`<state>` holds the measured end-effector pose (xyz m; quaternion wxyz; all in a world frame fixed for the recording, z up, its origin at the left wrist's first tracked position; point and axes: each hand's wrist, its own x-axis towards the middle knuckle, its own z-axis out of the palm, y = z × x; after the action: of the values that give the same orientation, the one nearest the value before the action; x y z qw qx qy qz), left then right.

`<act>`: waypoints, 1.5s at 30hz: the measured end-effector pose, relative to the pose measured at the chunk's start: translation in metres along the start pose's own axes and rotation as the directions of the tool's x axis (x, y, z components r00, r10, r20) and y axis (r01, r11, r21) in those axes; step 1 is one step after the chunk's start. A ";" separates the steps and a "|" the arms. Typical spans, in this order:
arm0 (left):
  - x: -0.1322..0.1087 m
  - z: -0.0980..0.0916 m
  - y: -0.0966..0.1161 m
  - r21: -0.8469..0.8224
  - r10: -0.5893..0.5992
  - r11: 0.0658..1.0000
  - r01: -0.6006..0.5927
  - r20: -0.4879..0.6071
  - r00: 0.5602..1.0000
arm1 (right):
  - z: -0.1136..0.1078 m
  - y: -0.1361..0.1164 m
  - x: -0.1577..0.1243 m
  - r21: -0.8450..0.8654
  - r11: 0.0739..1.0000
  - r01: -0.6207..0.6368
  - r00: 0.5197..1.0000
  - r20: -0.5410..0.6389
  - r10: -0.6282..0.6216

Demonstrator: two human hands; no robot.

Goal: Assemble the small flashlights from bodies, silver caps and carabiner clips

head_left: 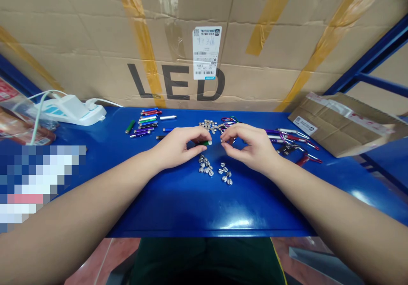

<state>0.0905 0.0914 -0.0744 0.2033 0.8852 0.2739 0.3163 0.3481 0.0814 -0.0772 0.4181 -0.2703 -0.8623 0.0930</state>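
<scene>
My left hand [178,146] is closed around a small green tube [205,143] with a silver end, a pen-light body, held level just above the blue table [191,204]. My right hand [247,144] is pinched close to the tube's silver end; what its fingertips hold is too small to name. Below both hands lie several silver button cells [215,170] in two loose clusters. A further heap of button cells [210,126] sits behind the hands.
Several coloured pen-light tubes [146,123] lie at back left, more with clips [293,142] at right. A white power strip [70,108] is far left, a flat cardboard parcel [344,123] far right, a big carton marked LED [178,83] behind.
</scene>
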 end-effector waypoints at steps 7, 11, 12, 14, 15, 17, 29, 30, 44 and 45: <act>0.002 0.002 0.008 -0.017 0.045 0.999 -0.046 -0.061 0.997 | 0.003 -0.017 0.000 0.122 0.991 -0.052 0.999 0.012 0.051; 0.003 0.006 0.010 -0.001 0.066 0.998 -0.066 -0.048 0.997 | 0.009 -0.018 -0.003 0.354 0.910 -0.217 0.974 0.018 0.225; 0.003 0.006 0.010 -0.001 0.071 0.997 -0.071 -0.047 0.996 | 0.009 -0.018 -0.003 0.383 0.891 -0.242 0.967 0.021 0.254; 0.004 0.007 0.011 -0.008 0.070 0.997 -0.071 -0.048 0.996 | 0.009 -0.018 -0.003 0.403 0.874 -0.272 0.958 0.025 0.286; 0.004 0.007 0.012 -0.013 0.064 0.998 -0.065 -0.050 0.997 | 0.008 -0.018 -0.004 0.400 0.873 -0.279 0.956 0.027 0.292; 0.004 0.007 0.013 -0.016 0.050 0.999 -0.051 -0.055 0.997 | 0.007 -0.018 -0.004 0.388 0.875 -0.290 0.953 0.036 0.299; 0.002 0.008 0.012 0.044 0.116 0.992 -0.115 -0.013 0.993 | 0.010 -0.023 0.001 0.545 0.676 -0.496 0.859 0.195 0.473; 0.003 0.008 0.012 0.046 0.112 0.993 -0.111 -0.015 0.994 | 0.011 -0.022 0.001 0.563 0.651 -0.509 0.851 0.215 0.480; 0.001 -0.001 0.008 0.052 0.081 0.996 -0.077 -0.090 0.993 | -0.024 -0.008 -0.005 0.025 0.958 -0.287 0.815 0.533 0.230; 0.001 0.000 0.007 0.049 0.077 0.996 -0.073 -0.086 0.993 | -0.022 -0.009 -0.005 0.022 0.963 -0.269 0.810 0.546 0.214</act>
<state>0.0936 0.0864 -0.0696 0.1586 0.8845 0.2565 0.3559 0.3645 0.0701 -0.0632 0.1564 -0.3199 -0.8977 0.2596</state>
